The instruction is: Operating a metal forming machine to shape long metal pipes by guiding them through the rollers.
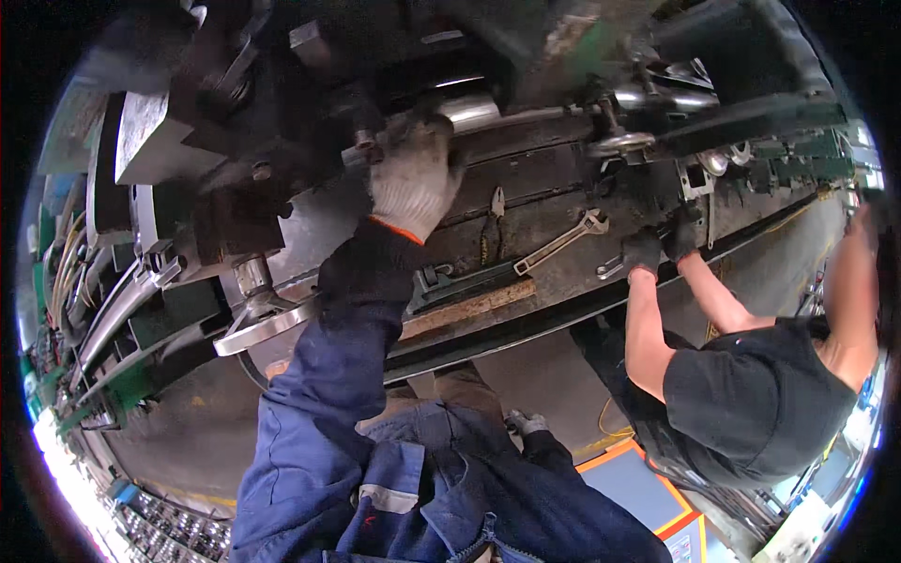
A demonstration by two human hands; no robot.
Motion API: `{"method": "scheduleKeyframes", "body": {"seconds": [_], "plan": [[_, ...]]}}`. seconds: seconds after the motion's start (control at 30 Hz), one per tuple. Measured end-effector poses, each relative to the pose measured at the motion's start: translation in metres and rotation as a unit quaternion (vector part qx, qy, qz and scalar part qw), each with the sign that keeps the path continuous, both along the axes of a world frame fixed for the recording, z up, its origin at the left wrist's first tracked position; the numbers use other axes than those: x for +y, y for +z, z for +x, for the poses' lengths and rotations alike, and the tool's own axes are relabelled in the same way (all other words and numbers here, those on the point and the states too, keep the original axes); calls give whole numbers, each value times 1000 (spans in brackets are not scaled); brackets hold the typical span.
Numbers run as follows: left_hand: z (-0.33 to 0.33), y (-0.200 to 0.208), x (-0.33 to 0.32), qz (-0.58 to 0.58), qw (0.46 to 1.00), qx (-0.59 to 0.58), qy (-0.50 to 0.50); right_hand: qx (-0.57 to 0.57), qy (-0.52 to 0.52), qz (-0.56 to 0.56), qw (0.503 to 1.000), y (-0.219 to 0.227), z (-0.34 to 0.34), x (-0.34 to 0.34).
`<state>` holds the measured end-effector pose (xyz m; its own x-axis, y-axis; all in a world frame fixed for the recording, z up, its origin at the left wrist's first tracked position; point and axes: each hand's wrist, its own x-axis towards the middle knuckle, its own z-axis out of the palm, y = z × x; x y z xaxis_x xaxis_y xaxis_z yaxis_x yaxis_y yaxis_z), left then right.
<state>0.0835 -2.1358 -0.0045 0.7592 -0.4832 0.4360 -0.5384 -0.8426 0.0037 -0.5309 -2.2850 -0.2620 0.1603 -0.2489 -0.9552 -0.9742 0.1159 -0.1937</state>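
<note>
My left hand (413, 183), in a pale knit glove with an orange cuff, reaches up into the dark machine beside a shiny metal cylinder (471, 111). Its darkened fingertips blur against the machine, so what they touch is unclear. My right hand (528, 424), also gloved, hangs low near my body, away from the bench; its finger shape is too small to judge. On the dark metal bed (554, 174), between my left hand and a co-worker, lie pliers (494, 220) and a large adjustable wrench (563, 241).
A wooden strip (469, 308) lies along the bed's front edge. At left, a metal handwheel (267, 330) sticks out. A co-worker's black-gloved hands (662, 242) are at the bed, near a small wrench (610, 268). An orange-edged cabinet (638, 488) stands behind.
</note>
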Motion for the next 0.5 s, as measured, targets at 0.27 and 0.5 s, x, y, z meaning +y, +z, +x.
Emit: {"method": "scheduleKeyframes", "body": {"seconds": [0.27, 0.5], "plan": [[-68, 22, 11, 61, 993, 70, -75, -2, 58, -65, 996, 63, 60, 19], [-137, 168, 38, -101, 947, 203, -229, -26, 71, -61, 995, 23, 34, 22]]}}
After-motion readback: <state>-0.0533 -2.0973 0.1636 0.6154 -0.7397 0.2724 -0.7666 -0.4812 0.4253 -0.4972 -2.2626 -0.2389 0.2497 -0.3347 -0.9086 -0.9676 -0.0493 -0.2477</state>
